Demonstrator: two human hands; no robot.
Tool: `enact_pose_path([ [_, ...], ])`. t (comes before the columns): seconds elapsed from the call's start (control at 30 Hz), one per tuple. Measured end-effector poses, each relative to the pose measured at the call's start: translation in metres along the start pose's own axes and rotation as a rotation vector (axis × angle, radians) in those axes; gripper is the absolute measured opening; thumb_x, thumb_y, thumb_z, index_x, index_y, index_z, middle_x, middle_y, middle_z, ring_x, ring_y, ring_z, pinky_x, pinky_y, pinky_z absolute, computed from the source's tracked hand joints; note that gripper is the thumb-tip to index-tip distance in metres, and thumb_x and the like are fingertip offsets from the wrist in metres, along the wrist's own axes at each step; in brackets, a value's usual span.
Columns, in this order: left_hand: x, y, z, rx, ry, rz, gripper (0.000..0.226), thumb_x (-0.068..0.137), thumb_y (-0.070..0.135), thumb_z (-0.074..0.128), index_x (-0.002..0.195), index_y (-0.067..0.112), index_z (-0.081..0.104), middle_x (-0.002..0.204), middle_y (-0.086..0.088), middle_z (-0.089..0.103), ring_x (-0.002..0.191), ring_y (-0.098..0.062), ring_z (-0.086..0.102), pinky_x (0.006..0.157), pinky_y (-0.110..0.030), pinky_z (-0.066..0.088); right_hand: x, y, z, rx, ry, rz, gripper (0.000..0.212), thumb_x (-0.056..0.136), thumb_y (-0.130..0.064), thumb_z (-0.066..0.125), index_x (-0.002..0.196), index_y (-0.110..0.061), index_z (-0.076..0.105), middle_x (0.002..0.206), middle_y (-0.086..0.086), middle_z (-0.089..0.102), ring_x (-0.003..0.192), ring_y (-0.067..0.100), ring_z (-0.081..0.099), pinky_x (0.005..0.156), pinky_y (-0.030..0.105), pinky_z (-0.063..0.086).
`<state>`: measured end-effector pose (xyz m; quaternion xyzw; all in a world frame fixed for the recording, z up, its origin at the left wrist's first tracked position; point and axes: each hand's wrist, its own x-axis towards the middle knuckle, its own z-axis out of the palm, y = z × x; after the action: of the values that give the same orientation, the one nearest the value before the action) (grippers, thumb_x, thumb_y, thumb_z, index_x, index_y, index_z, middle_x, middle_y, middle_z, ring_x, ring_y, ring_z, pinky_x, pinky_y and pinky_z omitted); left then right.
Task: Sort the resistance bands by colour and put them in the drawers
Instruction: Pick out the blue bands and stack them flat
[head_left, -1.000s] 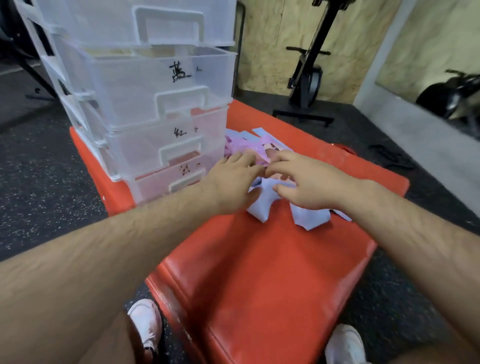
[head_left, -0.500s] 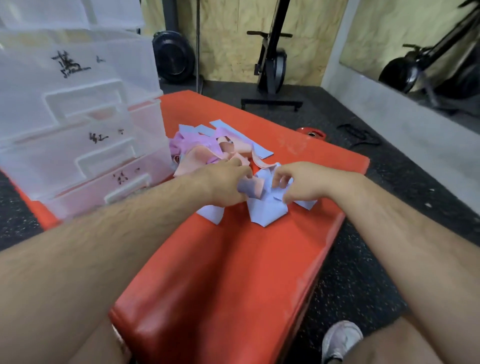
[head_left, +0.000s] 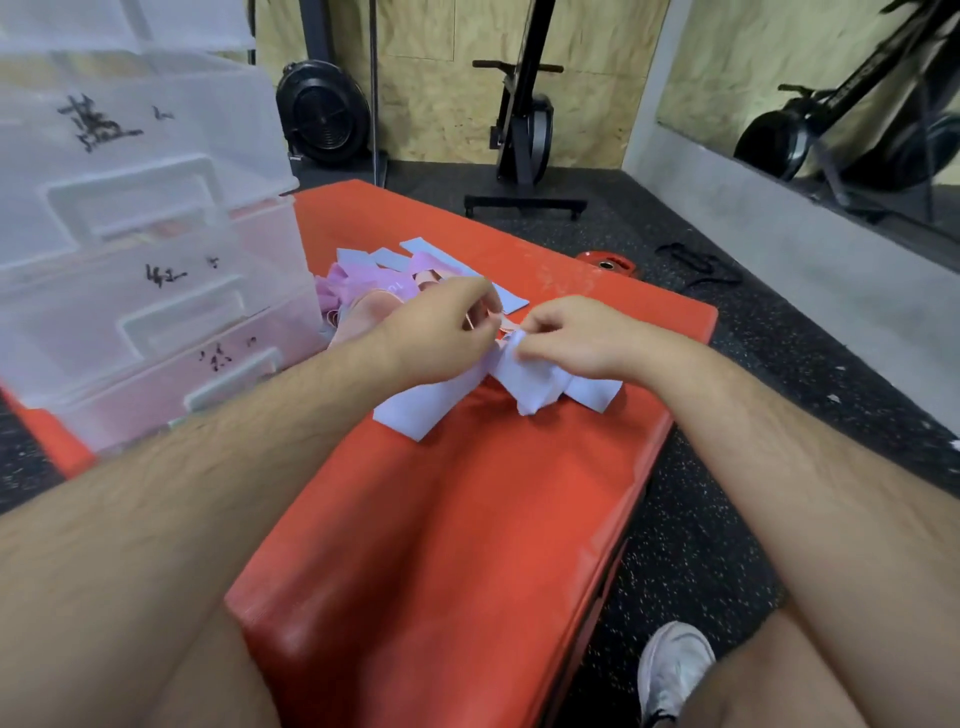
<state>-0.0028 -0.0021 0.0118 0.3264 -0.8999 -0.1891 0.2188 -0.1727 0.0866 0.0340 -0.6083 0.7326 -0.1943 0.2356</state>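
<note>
Several colours tangled on red mat (head_left: 441, 519): left hand (head_left: 431, 338) pinches pink band (head_left: 505, 326), right hand (head_left: 576, 338) grips blue bands (head_left: 540, 384); pulling apart may drag strays, mixing drawers (head_left: 156, 312).

Your head camera looks forward and down, close over the red pad (head_left: 441, 519); drawers (head_left: 130, 260) fill the frame's upper left.
</note>
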Motion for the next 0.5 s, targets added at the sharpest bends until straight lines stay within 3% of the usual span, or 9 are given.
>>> enact_pose_path([
  [0.1, -0.002, 0.013, -0.017, -0.359, 0.127, -0.064, 0.027, 0.099, 0.042, 0.046, 0.095, 0.018, 0.059, 0.085, 0.006, 0.069, 0.083, -0.011, 0.068, 0.079, -0.034, 0.054, 0.002, -0.011, -0.009, 0.253, 0.189, -0.04, 0.018, 0.089, -0.022, 0.065, 0.093, -0.005, 0.068, 0.076, 0.0, 0.06, 0.071, 0.013, 0.053, 0.068, 0.03, 0.046],
  [0.2, -0.01, 0.021, -0.03, -0.626, 0.173, -0.036, 0.026, 0.097, 0.045, 0.054, 0.105, 0.02, 0.056, 0.08, 0.009, 0.062, 0.078, -0.008, 0.069, 0.07, -0.029, 0.054, 0.006, -0.03, -0.02, 0.459, 0.378, -0.099, 0.02, 0.087, -0.029, 0.069, 0.092, -0.009, 0.071, 0.071, -0.001, 0.059, 0.067, 0.012, 0.051, 0.067, 0.034, 0.045],
  [0.27, -0.012, 0.023, -0.034, -0.691, 0.16, -0.006, 0.035, 0.092, 0.042, 0.064, 0.12, 0.025, 0.051, 0.086, 0.008, 0.064, 0.081, -0.012, 0.07, 0.067, -0.029, 0.055, 0.006, -0.042, -0.027, 0.623, 0.447, -0.143, 0.014, 0.087, -0.029, 0.069, 0.089, -0.015, 0.072, 0.078, 0.0, 0.069, 0.073, 0.014, 0.061, 0.074, 0.045, 0.055],
  [0.37, -0.009, 0.019, -0.033, -0.743, 0.167, -0.012, 0.054, 0.087, 0.021, 0.075, 0.131, 0.026, 0.043, 0.087, 0.009, 0.066, 0.077, -0.01, 0.068, 0.063, -0.026, 0.053, 0.002, -0.049, -0.032, 0.822, 0.449, -0.162, 0.01, 0.096, -0.019, 0.065, 0.1, -0.013, 0.072, 0.095, 0.008, 0.075, 0.085, 0.019, 0.071, 0.087, 0.048, 0.058],
  [0.5, -0.006, 0.019, -0.032, -0.796, 0.214, 0.01, 0.055, 0.083, 0.003, 0.075, 0.124, 0.026, 0.045, 0.078, 0.008, 0.064, 0.068, -0.009, 0.06, 0.063, -0.02, 0.05, -0.003, -0.049, -0.026, 0.922, 0.317, -0.133, 0.016, 0.097, -0.013, 0.062, 0.107, -0.004, 0.07, 0.105, 0.017, 0.075, 0.094, 0.026, 0.072, 0.091, 0.043, 0.058],
])
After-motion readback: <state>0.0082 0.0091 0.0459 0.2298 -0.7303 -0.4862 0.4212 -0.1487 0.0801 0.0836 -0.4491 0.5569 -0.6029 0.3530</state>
